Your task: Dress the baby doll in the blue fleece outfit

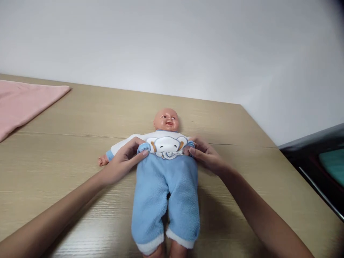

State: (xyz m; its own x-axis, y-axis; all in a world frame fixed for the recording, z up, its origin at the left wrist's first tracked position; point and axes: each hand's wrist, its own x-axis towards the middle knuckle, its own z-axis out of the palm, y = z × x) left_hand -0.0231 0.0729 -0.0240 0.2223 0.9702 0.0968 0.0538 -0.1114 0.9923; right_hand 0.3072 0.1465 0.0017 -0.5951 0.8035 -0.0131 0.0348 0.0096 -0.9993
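A baby doll [168, 120] lies on its back on the wooden table, head toward the wall. It wears a white top [168, 143] with an elephant face on the chest and fluffy blue trousers [153, 193] with white cuffs. My left hand [126, 156] pinches the trousers' waistband, folded over at the doll's side, between thumb and fingers. On the opposite side my right hand [206, 154] grips the same waistband. One doll arm, in a white sleeve with a blue cuff, stretches out beyond my left hand. The other arm is mostly hidden behind my right hand.
A pink cloth [24, 102] lies flat at the table's far left. The table [94, 111] meets a pale wall [161, 46] at the back. Past the table's right edge stands a dark-framed object [309, 154] with a teal panel.
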